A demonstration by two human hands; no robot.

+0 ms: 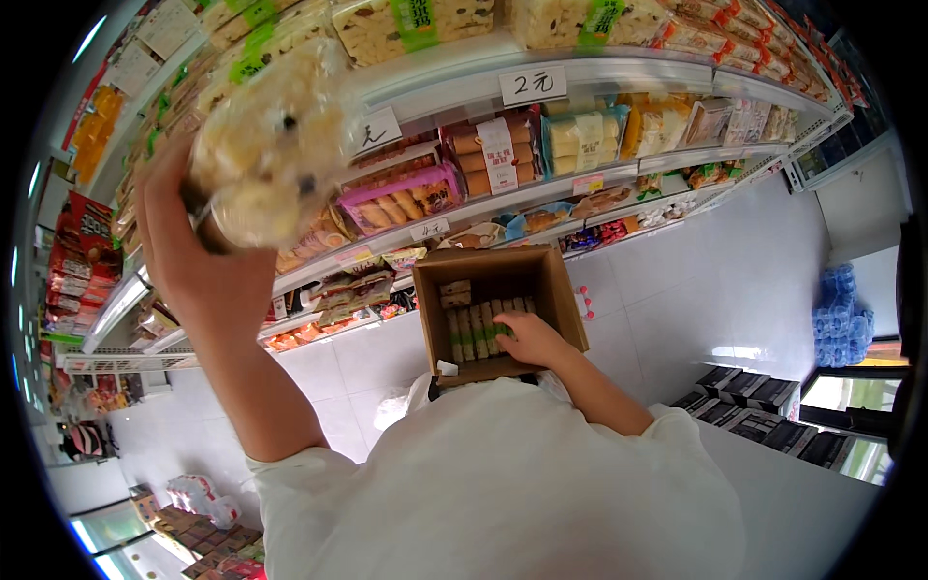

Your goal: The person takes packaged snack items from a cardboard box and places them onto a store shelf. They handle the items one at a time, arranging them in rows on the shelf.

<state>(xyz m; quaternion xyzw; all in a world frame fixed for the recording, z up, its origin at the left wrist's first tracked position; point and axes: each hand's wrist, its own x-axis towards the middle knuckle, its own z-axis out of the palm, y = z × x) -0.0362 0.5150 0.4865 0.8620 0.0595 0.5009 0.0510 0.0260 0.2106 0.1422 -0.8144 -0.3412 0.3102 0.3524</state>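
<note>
My left hand (199,254) is raised at the upper left, gripping a clear-wrapped block of sachima pastry (272,156) with dark bits in it. The block is blurred and close to the camera, in front of the upper shelf. Against my body, an open cardboard box (573,312) holds a row of upright wrapped pastry blocks (471,330) with green bands. A few more lie flat in its far left corner. My right hand (533,339) reaches over the box's near right side, its fingers at the row; whether they grip a block is hidden.
Similar green-labelled pastry packs (420,29) line the upper shelf (616,72). Packaged cakes and rolls (496,152) fill the lower tiers, with handwritten price cards (533,85) along the edges. Blue bottle packs (841,315) and dark cartons (750,406) stand on the right, more cartons (206,536) at lower left.
</note>
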